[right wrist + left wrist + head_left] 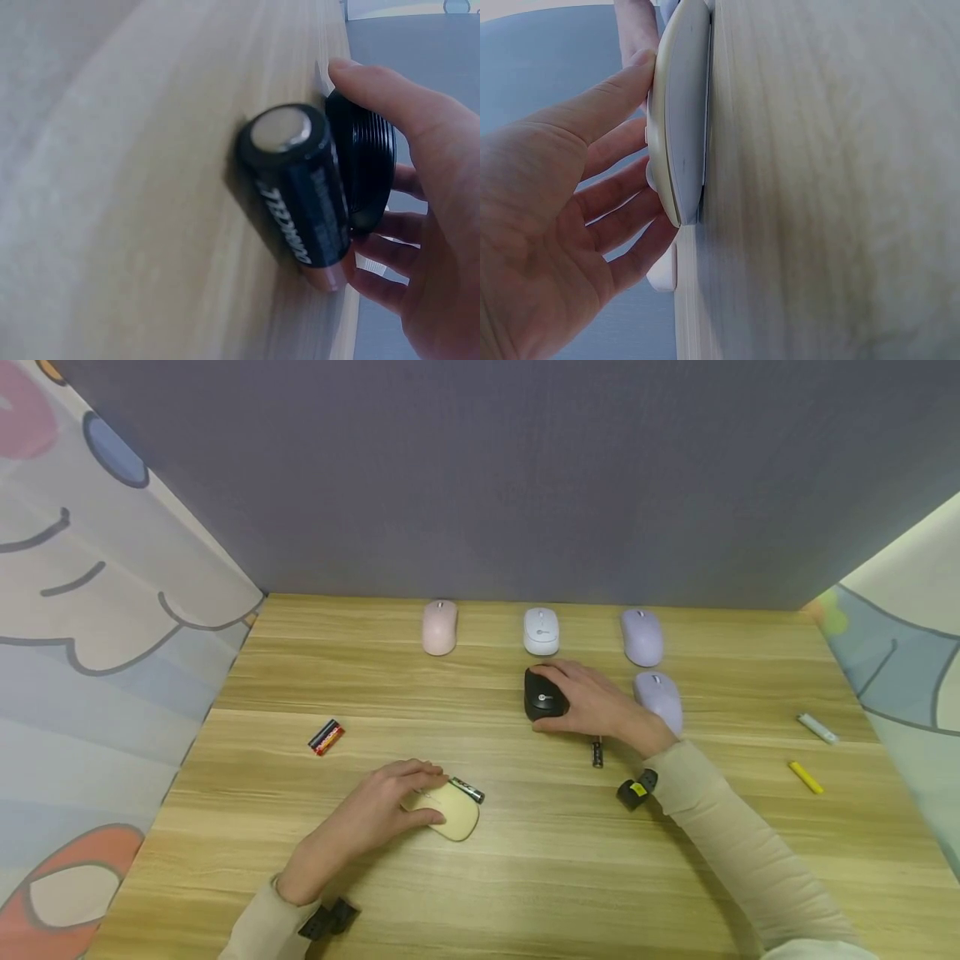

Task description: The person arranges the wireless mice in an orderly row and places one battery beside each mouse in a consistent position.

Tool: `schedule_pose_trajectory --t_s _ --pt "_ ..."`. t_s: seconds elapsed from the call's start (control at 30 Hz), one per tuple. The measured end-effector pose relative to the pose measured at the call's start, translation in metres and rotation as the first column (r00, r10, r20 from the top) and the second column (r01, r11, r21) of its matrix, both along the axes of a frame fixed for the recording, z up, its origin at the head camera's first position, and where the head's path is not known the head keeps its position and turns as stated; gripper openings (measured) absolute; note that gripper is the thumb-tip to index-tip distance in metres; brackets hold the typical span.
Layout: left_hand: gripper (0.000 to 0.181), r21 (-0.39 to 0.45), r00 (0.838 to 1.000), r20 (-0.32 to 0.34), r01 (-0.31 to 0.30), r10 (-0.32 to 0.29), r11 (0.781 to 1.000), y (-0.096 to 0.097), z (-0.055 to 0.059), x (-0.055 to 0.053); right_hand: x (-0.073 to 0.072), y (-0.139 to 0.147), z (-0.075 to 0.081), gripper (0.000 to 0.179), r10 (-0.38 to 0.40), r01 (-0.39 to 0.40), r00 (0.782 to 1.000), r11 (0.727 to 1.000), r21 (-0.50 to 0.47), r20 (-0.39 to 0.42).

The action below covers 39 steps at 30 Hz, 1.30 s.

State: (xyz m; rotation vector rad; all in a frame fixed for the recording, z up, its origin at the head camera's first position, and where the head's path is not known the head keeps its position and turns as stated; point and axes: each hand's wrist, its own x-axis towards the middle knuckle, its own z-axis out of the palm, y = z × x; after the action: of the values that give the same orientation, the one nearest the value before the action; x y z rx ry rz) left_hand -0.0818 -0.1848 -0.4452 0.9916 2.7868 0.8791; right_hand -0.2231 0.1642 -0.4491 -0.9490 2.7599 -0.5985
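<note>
The black mouse [542,696] sits on the desk [570,885], the fingers of the right hand [596,703] clamped on its sides. Left of the black mouse and nearer the person lies the pale yellow mouse [459,814], gripped between the thumb and fingers of the left hand [378,810]. Right of the black mouse is a Duracell battery [597,753]; just beyond it, a white mouse [541,632]

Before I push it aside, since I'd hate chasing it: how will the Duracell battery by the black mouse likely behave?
Pushed sideways, the Duracell battery would probably roll: it's a cylinder lying on its side. The table looks smooth, so little should slow it. Its straight, metal-ended body suggests it's stiff.
</note>
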Motion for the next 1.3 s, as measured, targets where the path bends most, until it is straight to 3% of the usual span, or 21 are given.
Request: schedule_pose_trajectory --t_s 0.6,0.87,1.3 --pt "0.05 -0.013 1.0 0.011 -0.009 0.009 1.0 0.0 0.001 0.0 0.004 0.003 0.003 0.096 0.007 -0.007 1.0 0.999 -0.046 0.004" --pt "0.05 -0.016 1.0 0.019 -0.009 0.01 1.0 0.0 0.001 0.0 0.008 0.008 0.007 0.097 -0.023 0.024 0.999 1.0 -0.015 0.031" --pt "0.05 -0.018 1.0 0.028 -0.01 0.011 1.0 0.0 0.002 0.0 0.021 0.024 0.01 0.086 -0.035 0.034 0.997 0.999 -0.021 -0.062"
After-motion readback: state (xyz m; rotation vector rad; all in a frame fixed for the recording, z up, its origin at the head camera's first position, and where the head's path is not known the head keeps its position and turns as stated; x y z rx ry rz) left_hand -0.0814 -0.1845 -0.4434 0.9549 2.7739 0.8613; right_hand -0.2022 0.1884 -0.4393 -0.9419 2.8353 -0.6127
